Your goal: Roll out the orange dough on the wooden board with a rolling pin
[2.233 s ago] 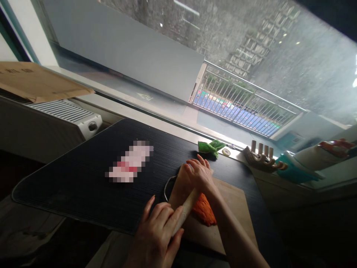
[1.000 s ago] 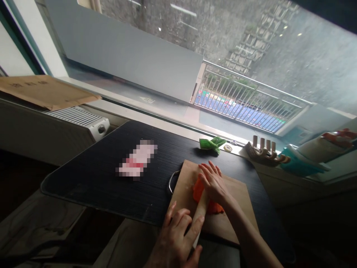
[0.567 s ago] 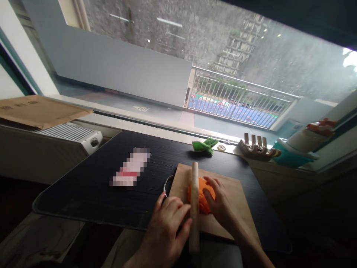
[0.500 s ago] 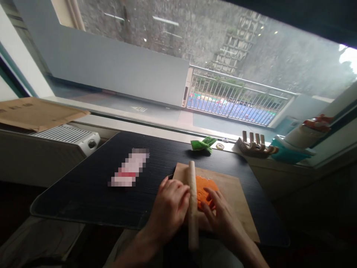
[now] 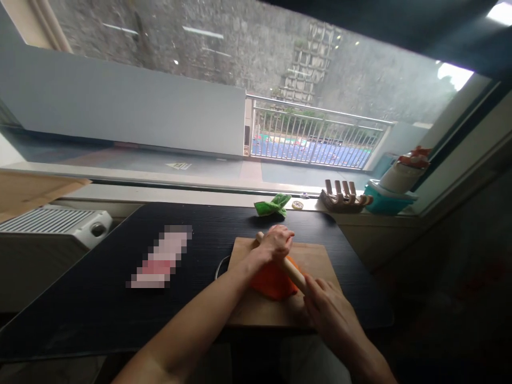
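Observation:
A pale wooden rolling pin (image 5: 295, 275) lies slantwise across a flat piece of orange dough or clay (image 5: 272, 282). My left hand (image 5: 278, 241) is closed over the far part of the pin, its forearm reaching across the left side of the board. Around the near end, my right hand (image 5: 327, 305) has its fingers wrapped. Both hands and the left forearm hide parts of the orange piece. Beneath it is a light brown wooden board (image 5: 326, 258), set on the black table (image 5: 200, 218).
A crumpled green cloth (image 5: 272, 206) rests at the table's back edge. Beside it are a roll of tape (image 5: 297, 205), a brown rack (image 5: 344, 198) and a teal container (image 5: 386, 198) by the window. Left stand a blurred-out pink item (image 5: 162, 256) and a white radiator (image 5: 76, 226).
The rolling pin has turned from lengthwise to slantwise and now crosses the orange piece. My right hand has left the orange piece and grips the pin. The view has shifted right.

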Available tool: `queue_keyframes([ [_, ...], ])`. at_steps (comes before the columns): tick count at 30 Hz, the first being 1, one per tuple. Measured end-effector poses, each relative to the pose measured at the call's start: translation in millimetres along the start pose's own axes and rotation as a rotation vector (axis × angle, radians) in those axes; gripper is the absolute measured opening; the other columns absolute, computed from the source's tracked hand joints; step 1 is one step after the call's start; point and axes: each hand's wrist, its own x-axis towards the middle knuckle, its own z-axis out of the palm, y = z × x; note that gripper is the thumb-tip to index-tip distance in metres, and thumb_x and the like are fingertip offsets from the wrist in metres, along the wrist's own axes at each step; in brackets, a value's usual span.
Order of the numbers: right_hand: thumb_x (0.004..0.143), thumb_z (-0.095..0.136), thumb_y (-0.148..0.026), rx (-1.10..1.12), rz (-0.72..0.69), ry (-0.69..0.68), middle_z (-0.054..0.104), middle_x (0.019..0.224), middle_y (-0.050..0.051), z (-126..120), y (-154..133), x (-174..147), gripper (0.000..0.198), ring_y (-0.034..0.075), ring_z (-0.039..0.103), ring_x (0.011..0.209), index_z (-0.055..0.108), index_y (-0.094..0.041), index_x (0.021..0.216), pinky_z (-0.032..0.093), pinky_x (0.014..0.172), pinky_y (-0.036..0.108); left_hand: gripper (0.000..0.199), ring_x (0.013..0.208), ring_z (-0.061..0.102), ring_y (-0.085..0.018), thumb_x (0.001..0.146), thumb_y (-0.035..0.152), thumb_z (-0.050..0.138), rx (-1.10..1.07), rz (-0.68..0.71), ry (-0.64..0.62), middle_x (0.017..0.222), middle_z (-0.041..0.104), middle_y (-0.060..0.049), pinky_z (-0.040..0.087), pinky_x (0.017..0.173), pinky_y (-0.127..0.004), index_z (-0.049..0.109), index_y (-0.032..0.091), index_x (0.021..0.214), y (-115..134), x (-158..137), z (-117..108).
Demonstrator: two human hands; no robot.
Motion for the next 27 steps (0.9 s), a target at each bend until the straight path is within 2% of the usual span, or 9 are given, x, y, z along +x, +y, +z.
queue_keyframes([
  [4,0.086,0.044,-0.02,-0.046,-0.117,0.126,0.062,0.109,0.01,10.6,13.8,-8.7,0.036,0.025,0.059,0.095,0.05,-0.019,0.122,0.05,0.079,0.039,0.031,0.124,0.044,-0.024,0.093,0.034,0.042,0.052,0.001,-0.092,0.126,0.057,-0.008,0.031,0.104,-0.049,0.057,0.018,0.116,-16.4,-41.3,-14.8],
  [6,0.087,0.045,-0.022,-0.028,-0.182,0.209,0.058,0.118,0.011,22.2,10.0,-15.9,0.041,0.024,0.056,0.105,0.044,-0.018,0.128,0.049,0.084,0.038,0.038,0.133,0.033,-0.024,0.095,0.033,0.032,0.08,-0.02,-0.125,0.135,0.051,-0.008,0.02,0.11,-0.049,0.054,0.018,0.122,-19.3,-70.5,-22.0],
  [8,0.088,0.044,-0.021,-0.016,-0.226,0.269,0.056,0.124,0.011,31.6,6.2,-19.5,0.043,0.023,0.053,0.113,0.041,-0.018,0.131,0.047,0.09,0.037,0.044,0.136,0.027,-0.024,0.094,0.033,0.029,0.113,-0.05,-0.151,0.142,0.041,-0.009,0.019,0.11,-0.048,0.044,0.015,0.132,-19.9,-87.9,-26.4],
  [11,0.089,0.041,-0.019,-0.011,-0.203,0.308,0.058,0.122,0.011,35.8,6.7,-13.8,0.041,0.024,0.052,0.115,0.043,-0.018,0.13,0.044,0.094,0.04,0.048,0.136,0.027,-0.024,0.094,0.035,0.026,0.16,-0.067,-0.17,0.143,0.039,-0.01,0.019,0.11,-0.049,0.042,0.014,0.134,-18.9,-74.0,-23.2],
  [16,0.089,0.037,-0.015,-0.016,-0.005,0.307,0.062,0.116,0.011,29.3,8.6,-5.0,0.038,0.025,0.053,0.113,0.05,-0.017,0.124,0.042,0.096,0.045,0.046,0.133,0.033,-0.025,0.094,0.034,0.027,0.198,-0.049,-0.155,0.138,0.046,-0.011,0.019,0.109,-0.051,0.047,0.015,0.131,-10.6,-25.3,-8.7],
  [18,0.087,0.035,-0.011,0.001,-0.032,0.338,0.061,0.119,0.009,29.1,0.7,-11.8,0.043,0.024,0.05,0.117,0.048,-0.018,0.128,0.041,0.098,0.045,0.047,0.134,0.031,-0.024,0.094,0.033,0.026,0.203,-0.045,-0.143,0.14,0.044,-0.01,0.019,0.109,-0.051,0.045,0.015,0.132,-11.6,-40.3,-11.2],
  [23,0.082,0.032,-0.007,0.07,-0.24,0.342,0.054,0.131,0.007,29.4,-20.1,-30.6,0.055,0.019,0.045,0.124,0.039,-0.014,0.136,0.043,0.1,0.036,0.05,0.136,0.027,-0.022,0.093,0.032,0.025,0.23,-0.029,-0.096,0.146,0.034,-0.011,0.022,0.109,-0.05,0.034,0.013,0.139,-23.7,-114.9,-25.2],
  [25,0.082,0.034,-0.007,0.082,-0.229,0.318,0.055,0.129,0.009,27.5,-18.5,-27.0,0.053,0.02,0.045,0.124,0.043,-0.013,0.134,0.043,0.1,0.038,0.05,0.135,0.029,-0.023,0.093,0.033,0.026,0.243,-0.045,-0.076,0.145,0.036,-0.011,0.023,0.108,-0.05,0.036,0.013,0.138,-22.5,-112.8,-24.8],
  [27,0.084,0.036,-0.008,0.07,-0.137,0.302,0.057,0.126,0.011,25.8,-11.4,-18.3,0.046,0.023,0.046,0.123,0.048,-0.013,0.128,0.043,0.1,0.042,0.048,0.134,0.031,-0.024,0.093,0.033,0.028,0.246,-0.082,-0.081,0.142,0.041,-0.011,0.023,0.109,-0.05,0.043,0.013,0.134,-16.0,-88.4,-19.7],
])
